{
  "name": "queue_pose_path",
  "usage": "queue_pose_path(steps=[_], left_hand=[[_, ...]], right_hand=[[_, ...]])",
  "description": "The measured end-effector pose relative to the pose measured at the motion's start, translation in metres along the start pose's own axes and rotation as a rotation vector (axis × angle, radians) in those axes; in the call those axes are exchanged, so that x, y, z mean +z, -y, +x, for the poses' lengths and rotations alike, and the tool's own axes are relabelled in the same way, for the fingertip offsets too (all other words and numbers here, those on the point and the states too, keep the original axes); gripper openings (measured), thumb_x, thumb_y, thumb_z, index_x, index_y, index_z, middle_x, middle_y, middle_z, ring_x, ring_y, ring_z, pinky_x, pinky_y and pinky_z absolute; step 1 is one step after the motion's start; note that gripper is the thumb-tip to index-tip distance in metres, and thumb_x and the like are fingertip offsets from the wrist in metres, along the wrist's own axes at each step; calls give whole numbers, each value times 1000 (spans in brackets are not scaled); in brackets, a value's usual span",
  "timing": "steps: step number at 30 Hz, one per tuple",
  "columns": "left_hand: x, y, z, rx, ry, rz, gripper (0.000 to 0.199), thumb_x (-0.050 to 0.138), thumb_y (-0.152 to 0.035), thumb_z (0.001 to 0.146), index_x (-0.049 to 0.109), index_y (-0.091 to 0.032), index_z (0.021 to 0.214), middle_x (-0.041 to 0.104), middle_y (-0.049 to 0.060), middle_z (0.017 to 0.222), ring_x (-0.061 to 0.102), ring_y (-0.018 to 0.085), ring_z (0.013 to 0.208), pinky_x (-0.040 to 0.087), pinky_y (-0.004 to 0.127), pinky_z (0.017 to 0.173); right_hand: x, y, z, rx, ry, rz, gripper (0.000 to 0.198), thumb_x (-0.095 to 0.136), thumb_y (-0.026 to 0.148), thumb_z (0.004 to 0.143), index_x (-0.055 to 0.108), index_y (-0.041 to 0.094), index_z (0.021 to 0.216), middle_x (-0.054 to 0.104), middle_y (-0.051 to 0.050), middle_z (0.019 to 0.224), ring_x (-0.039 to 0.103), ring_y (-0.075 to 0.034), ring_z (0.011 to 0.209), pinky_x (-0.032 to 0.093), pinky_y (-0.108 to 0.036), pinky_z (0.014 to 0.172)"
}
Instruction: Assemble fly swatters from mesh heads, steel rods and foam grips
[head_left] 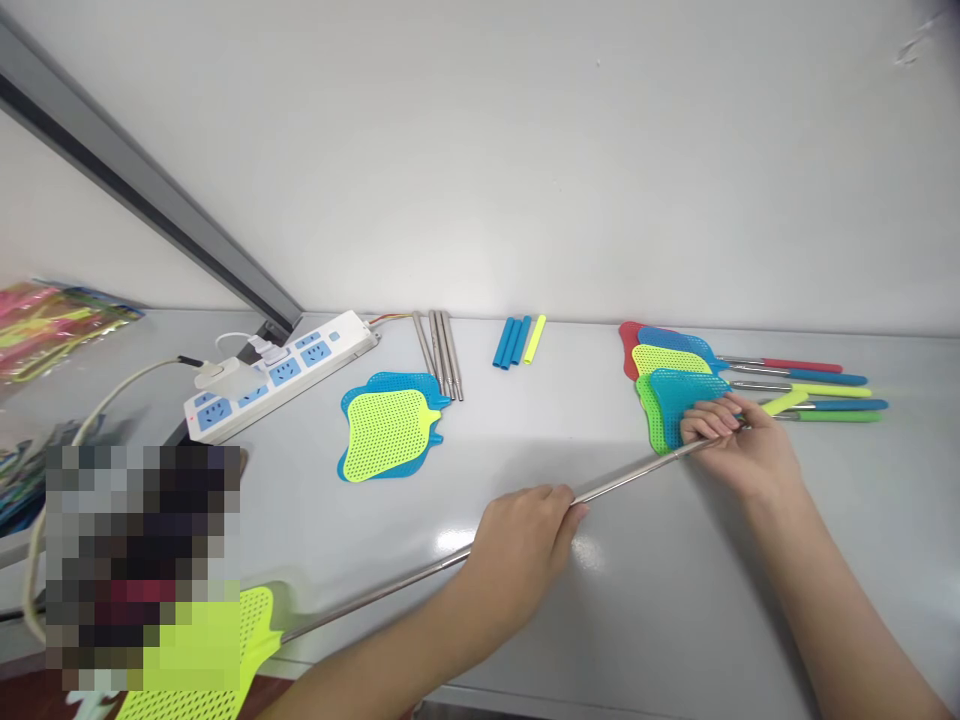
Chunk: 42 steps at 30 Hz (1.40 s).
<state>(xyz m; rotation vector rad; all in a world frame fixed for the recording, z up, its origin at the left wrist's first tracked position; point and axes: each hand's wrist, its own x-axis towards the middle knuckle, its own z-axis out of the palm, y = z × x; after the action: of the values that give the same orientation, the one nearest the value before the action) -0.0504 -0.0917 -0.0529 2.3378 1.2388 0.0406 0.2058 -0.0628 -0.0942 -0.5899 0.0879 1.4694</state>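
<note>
A yellow-green fly swatter [251,640] with an extended metal rod runs slantwise across my view, its perforated head at the lower left. My left hand [521,545] is wrapped round the middle of the rod. Farther right, my right hand [742,440] grips the rod near its handle end, where a yellow sleeve [786,403] sticks out past the fingers. Behind that hand lie several fly swatters with short rods: red, blue, yellow, green and a teal one [686,395] on top, their coloured handles [832,390] pointing right.
Loose yellow and blue swatter heads [386,435] lie stacked at centre left. Several metal rods [442,355] and blue and yellow sleeves [514,342] lie near the wall. A white power strip [285,375] with plugs and cables stands left, beside plastic-bagged items [60,325]. The grey table's front edge is near.
</note>
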Motion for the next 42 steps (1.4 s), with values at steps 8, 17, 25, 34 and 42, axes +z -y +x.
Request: queue_pose_path(steps=[8,17,25,34,42], left_hand=[[-2,0,0,-11,-5,30,32,20,-31,88,42,-19,68,54,-2,63,48,12,54,28,23,48],[-2,0,1,-16,15,42,32,21,-32,87,42,-19,68,54,-1,62,49,12,53,28,23,47],[-3,1,2,-21,12,20,33,21,-32,88,44,-19,68,55,-2,62,50,12,54,28,23,47],[-4,1,3,-41,51,-13,33,21,-34,87,45,-19,69,55,-1,62,50,12,54,28,23,47],[-1,2,2,-22,37,-10,32,22,-32,87,45,-19,69,55,-2,63,49,12,53,28,23,46]], right_hand=[[-1,2,-1,-6,-23,65,33,45,6,65,15,21,58,16,7,47,21,-8,37,26,-22,35],[-1,3,-1,-24,-29,72,34,44,6,65,14,21,58,12,7,45,17,-8,35,22,-23,33],[-1,1,-1,-26,33,34,33,45,7,65,16,20,58,17,7,46,23,-8,38,27,-22,35],[-1,0,-2,-22,16,40,34,46,7,65,15,20,57,18,7,46,23,-8,38,27,-22,36],[-1,1,0,-6,3,12,35,47,8,66,14,20,57,20,7,45,24,-7,38,28,-22,36]])
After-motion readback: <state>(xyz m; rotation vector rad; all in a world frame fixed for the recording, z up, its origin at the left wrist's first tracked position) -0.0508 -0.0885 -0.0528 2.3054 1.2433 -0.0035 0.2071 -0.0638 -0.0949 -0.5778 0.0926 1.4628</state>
